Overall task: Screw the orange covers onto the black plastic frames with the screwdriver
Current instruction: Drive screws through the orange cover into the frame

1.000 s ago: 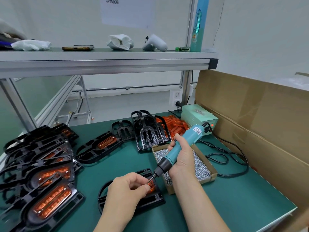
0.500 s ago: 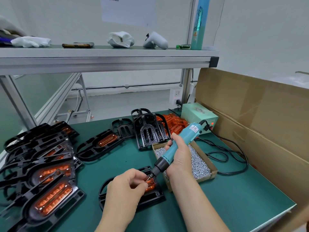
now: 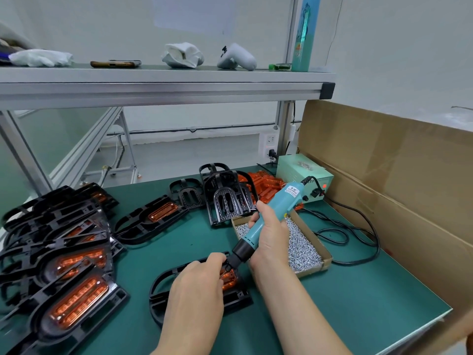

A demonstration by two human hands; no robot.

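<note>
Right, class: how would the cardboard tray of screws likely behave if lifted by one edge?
The tray looks like thin cardboard, so it would probably flex if lifted by one edge. It is full of small metal screws, so likely heavy for its size. Its walls are low, so tilting could spill them.

On my feed only one marking reads clearly: the letters "LED" in dark print on the front of the pale green power box (image 3: 294,168), near its glowing red lamp (image 3: 324,186). The white label (image 3: 293,191) near the cable end of the teal screwdriver (image 3: 266,219) has a blue line of print above a dark one, both too small for me to make out. The tall teal can (image 3: 304,34) on the shelf (image 3: 153,80) shows coloured printing but no letters I can read. The sheet (image 3: 192,11) behind it is a blur.
</note>
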